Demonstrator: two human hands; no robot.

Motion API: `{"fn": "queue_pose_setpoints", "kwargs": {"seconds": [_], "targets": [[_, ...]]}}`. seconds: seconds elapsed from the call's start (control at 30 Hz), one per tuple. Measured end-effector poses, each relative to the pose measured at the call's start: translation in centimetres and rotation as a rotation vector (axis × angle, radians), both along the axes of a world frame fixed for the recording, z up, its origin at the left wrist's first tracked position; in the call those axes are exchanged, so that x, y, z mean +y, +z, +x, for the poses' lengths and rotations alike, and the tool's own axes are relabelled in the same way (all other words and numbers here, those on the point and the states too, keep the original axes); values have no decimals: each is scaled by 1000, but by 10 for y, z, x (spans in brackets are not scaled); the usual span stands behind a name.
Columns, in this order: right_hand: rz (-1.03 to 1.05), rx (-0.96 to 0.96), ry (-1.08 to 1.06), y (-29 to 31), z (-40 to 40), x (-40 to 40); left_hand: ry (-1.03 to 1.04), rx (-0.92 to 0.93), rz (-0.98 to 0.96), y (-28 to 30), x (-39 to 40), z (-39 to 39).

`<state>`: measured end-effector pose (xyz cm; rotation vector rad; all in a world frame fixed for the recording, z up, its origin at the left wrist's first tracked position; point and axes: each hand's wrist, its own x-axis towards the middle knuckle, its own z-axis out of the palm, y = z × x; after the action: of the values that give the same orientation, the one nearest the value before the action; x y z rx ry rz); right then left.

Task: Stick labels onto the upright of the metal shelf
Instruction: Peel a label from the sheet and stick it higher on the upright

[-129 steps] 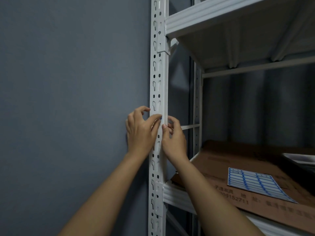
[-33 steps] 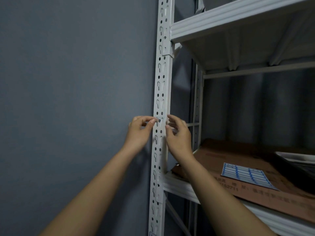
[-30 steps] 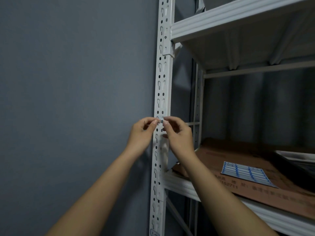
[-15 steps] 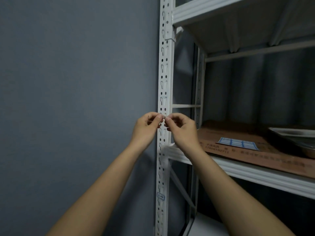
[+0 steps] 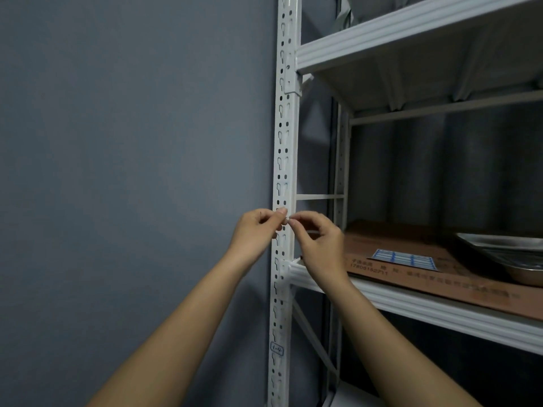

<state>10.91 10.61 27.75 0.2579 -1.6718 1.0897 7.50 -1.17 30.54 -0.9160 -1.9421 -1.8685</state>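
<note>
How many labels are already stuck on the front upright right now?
1 clearly: a handwritten label low on the front upright, below both hands. Faint blue marks higher up may be another; the hands may hide more.

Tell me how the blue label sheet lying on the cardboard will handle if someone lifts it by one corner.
The label sheet looks paper-thin and lies flat on the cardboard, so it would probably droop rather than stay stiff. It seems very light, likely easy to lift by one corner. Its surface may be glossy backing, so it could slide if pushed; the view cannot confirm that.
</note>
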Motion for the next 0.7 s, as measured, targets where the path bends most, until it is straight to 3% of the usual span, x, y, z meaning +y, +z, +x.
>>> {"fn": "queue_pose_setpoints", "kwargs": {"seconds": [0.3,0.4,0.57,0.7], "targets": [[192,36,-88,1,7,7,-18,-44,40,0,5,1],[39,-3,13,1,10,6,-17,-23,48,0,7,2],[-409,-123,389,7,17,0,-12,16,68,2,13,7],[-518,-145,479,11,17,2,-6,32,61,-1,15,7]]}}
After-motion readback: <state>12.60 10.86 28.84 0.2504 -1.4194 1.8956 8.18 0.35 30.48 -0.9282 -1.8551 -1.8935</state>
